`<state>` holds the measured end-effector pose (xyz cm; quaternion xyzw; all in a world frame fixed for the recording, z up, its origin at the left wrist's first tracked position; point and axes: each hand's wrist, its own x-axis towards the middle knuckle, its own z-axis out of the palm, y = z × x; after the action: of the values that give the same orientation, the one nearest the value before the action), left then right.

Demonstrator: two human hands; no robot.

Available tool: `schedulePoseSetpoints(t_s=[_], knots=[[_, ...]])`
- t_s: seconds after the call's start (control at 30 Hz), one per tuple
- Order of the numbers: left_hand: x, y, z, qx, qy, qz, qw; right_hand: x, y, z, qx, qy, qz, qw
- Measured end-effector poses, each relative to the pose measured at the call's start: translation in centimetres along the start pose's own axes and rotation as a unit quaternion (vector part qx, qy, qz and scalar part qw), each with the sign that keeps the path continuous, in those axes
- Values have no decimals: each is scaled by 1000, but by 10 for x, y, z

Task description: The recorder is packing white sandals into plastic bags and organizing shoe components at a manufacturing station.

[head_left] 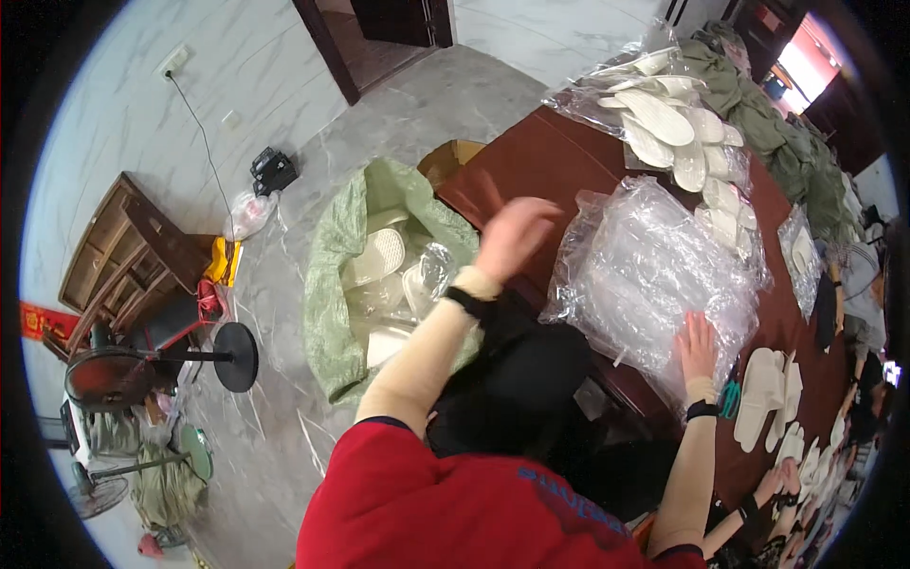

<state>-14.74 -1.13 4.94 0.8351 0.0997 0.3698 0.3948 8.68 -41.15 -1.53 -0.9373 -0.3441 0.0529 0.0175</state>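
Red sleeves are filling the bottom of the view, and both forearms are stretching out from them. Out ahead, the long dark red tabletop is running away to the right, loaded with work. Beside it on the floor, a big green woven sack is gaping open, with white slippers and clear wrap showing inside.

On the tabletop, a heap of clear plastic bags is lying crumpled and glossy, catching the light, thin and slippery by the look of it. The right hand is pressing flat on the near edge of that heap, fingers spread, gripping nothing. The left hand is hanging blurred in the air between the sack and the tabletop's corner, open, fingers loose, holding nothing that I can see.

Risk here, as I judge it: those bags are sliding easily on each other, so a careless pull could be dragging several off the edge at once.

Smaller things: white slippers are lying just right of the pressing hand, with more piled at the far end.
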Motion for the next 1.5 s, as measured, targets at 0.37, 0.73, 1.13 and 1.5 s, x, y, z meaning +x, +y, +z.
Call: schedulePoseSetpoints(t_s=[0.37,0.73,1.13,1.5], knots=[[-158,-181,-142,422,-110,-357,826,-1,-4,-3,-2,-8,22,1000],[-141,-132,-169,536,-15,-198,821,1,-6,0,34,-12,54,998],[81,139,-113,-115,160,-112,974,-4,-11,-12,31,-38,67,997],[53,185,96,-506,41,-184,842,-10,-15,-12,76,-33,75,994]])
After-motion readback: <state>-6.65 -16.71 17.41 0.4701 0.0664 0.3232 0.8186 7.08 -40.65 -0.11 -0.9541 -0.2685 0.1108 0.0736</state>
